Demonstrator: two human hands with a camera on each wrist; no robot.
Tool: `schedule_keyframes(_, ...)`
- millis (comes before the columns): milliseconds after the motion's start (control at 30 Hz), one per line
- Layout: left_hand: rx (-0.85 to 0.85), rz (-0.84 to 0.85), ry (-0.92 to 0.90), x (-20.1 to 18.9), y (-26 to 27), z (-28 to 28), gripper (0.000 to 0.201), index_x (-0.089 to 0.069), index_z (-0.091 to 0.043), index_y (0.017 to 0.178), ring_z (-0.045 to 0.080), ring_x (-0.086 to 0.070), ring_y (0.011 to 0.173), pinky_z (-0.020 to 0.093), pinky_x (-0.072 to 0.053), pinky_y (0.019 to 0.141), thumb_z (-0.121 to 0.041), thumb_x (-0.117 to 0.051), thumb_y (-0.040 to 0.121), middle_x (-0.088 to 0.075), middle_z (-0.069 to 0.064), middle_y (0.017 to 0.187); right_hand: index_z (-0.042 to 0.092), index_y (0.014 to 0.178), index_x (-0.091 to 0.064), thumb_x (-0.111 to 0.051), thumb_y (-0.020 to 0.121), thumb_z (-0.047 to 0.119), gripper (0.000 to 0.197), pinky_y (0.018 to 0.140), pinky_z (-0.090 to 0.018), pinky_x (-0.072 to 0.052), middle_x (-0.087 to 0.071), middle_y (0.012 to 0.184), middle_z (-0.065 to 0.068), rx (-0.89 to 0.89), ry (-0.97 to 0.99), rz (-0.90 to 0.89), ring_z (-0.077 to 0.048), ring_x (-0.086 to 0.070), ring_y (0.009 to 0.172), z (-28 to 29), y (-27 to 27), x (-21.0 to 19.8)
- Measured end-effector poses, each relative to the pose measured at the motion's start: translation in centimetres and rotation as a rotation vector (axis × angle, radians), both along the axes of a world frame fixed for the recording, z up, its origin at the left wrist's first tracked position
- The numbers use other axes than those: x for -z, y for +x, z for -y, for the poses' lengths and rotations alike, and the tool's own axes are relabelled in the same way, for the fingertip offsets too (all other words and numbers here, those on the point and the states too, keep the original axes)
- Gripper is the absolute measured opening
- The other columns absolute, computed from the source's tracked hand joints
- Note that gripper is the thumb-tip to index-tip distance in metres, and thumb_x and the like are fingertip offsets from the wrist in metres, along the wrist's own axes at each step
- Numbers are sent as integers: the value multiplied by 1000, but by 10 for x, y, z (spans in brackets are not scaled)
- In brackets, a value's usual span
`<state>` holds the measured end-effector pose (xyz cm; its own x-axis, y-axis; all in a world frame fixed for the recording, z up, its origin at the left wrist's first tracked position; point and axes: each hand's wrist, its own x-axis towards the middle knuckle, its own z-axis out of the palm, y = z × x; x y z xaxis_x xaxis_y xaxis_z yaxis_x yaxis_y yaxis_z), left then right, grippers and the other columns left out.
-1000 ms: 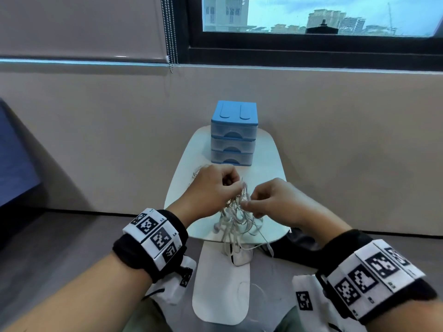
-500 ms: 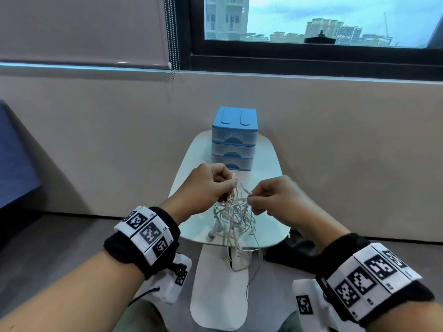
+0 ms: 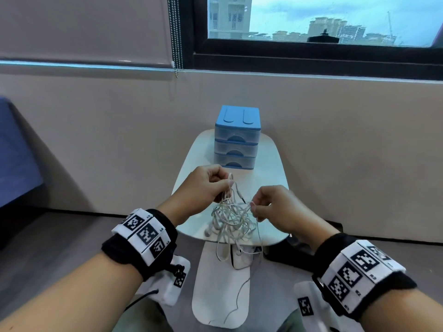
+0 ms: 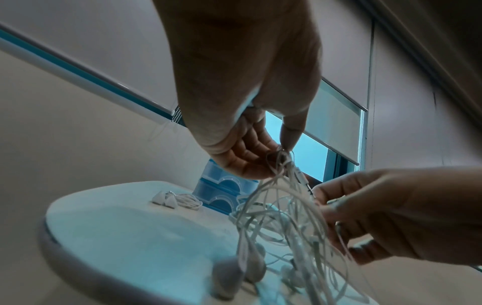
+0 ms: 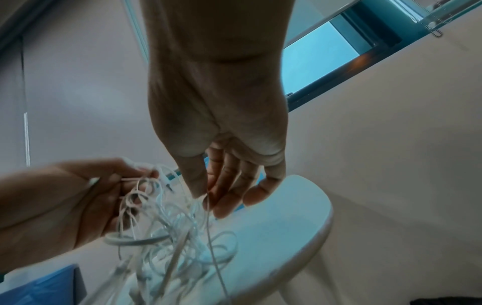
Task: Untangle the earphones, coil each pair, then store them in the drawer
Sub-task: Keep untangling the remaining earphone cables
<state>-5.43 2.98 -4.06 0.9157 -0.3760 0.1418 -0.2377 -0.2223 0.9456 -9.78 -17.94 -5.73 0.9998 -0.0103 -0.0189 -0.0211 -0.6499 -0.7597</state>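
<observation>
A tangle of white earphones (image 3: pixel 233 219) (image 4: pixel 284 231) (image 5: pixel 167 222) hangs above the near edge of a small white table (image 3: pixel 196 168), with loops and earbuds trailing below the rim. My left hand (image 3: pixel 206 188) (image 4: pixel 250 156) pinches the top of the bundle and holds it up. My right hand (image 3: pixel 271 204) (image 5: pixel 208 192) pinches a single strand at the bundle's right side between thumb and fingers. A blue three-drawer box (image 3: pixel 236 137) stands at the table's far side, all its drawers closed. A separate coiled pair of earphones (image 4: pixel 177 201) lies on the table near the drawers.
The table stands close to a beige wall under a window (image 3: pixel 323 20). A dark blue surface (image 3: pixel 14 152) is at the far left. The table's white base (image 3: pixel 220 293) lies on the grey floor between my knees.
Both hands have drawn apart a little, the right moving right and down with its strand. The tangle has spread wider and hangs looser between them.
</observation>
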Motion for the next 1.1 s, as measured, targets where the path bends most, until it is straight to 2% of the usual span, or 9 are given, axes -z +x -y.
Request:
schedule_keyframes(133,-20,-34,-46,6,2,-5,8,-65,-1,104,18,-65,71,35,-54,72,-6,-64,98,-71,6,78,5,81,-68,-71,94,12,15,58,-24,-47,-71,67,-5,67,173,63,-14,-64,59,5,2,-27)
schedule_keyframes(267,-10,-59,-48,12,3,-6,21,-62,-12,114,19,-61,73,36,-52,75,-8,-70,95,-66,1,72,8,78,-63,-65,97,10,20,54,-23,-44,-58,61,-5,130,327,182,-13,-50,50,6,4,-62)
schedule_keyframes(467,44,-42,1,10,1,-7,37,-63,-27,124,11,-54,65,24,-48,67,-13,-75,92,-54,-3,69,18,71,-57,-69,95,16,27,53,-27,-31,-43,52,10,206,385,431,-12,-34,51,8,12,-94)
schedule_keyframes(600,52,0,18,6,-3,-6,31,-72,-27,120,14,-52,75,14,-46,65,-17,-78,91,-44,8,81,23,75,-61,-69,94,28,21,60,-37,-33,-48,55,10,212,379,538,-19,-38,57,8,9,-107)
schedule_keyframes(700,55,42,55,2,-6,-3,24,-77,-19,114,-4,-56,71,7,-45,66,-18,-79,90,-52,-1,96,23,77,-58,-64,98,25,22,60,-38,-32,-47,60,5,229,459,593,-22,-36,62,3,5,-116)
schedule_keyframes(767,62,46,64,-1,-6,-1,21,-79,-12,110,-8,-61,69,8,-48,68,-17,-80,89,-58,-3,98,22,82,-58,-61,99,24,18,58,-34,-39,-52,67,-1,247,459,654,-20,-45,60,0,5,-121)
schedule_keyframes(833,62,64,99,-3,-6,1,20,-80,-10,104,-5,-60,65,11,-49,67,-19,-82,87,-61,-5,85,21,86,-58,-58,101,22,15,56,-28,-44,-60,76,-4,274,469,698,-15,-55,61,-3,7,-125)
schedule_keyframes(967,36,158,218,-8,-3,5,19,-80,-26,98,9,-46,64,22,-40,62,-36,-85,83,-54,1,79,21,92,-52,-48,107,23,15,54,-21,-47,-73,89,-10,296,576,705,-18,-65,65,-11,7,-132)
schedule_keyframes(1100,64,161,305,-6,0,11,32,-73,-31,108,10,-50,70,24,-44,68,-43,-85,81,-56,0,83,27,99,-45,-38,111,28,15,53,-26,-49,-77,88,-11,195,577,565,-25,-73,63,-25,-1,-135)
